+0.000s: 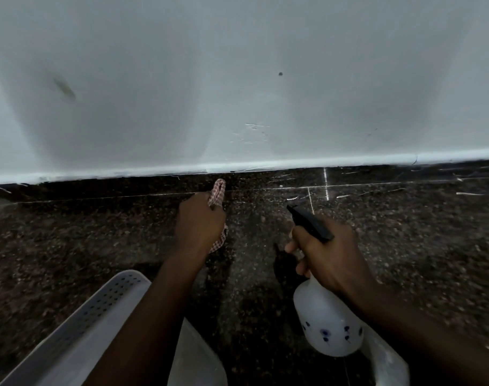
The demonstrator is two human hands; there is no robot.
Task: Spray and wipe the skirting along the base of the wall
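A dark speckled granite skirting (126, 188) runs along the foot of the pale wall (237, 79). My left hand (200, 222) grips a bunched red-and-white checked cloth (217, 194), whose top end touches the skirting. My right hand (325, 256) holds a white spray bottle (325, 324) by its neck, fingers curled round the trigger. The bottle's black nozzle (307, 220) points up and left at the skirting, a little to the right of the cloth.
The floor (418, 246) is the same dark speckled granite, with white scratches and grout lines near the wall. A white perforated plastic basket (78, 330) stands at the lower left under my left forearm. Another white plastic piece (385, 360) shows below the bottle.
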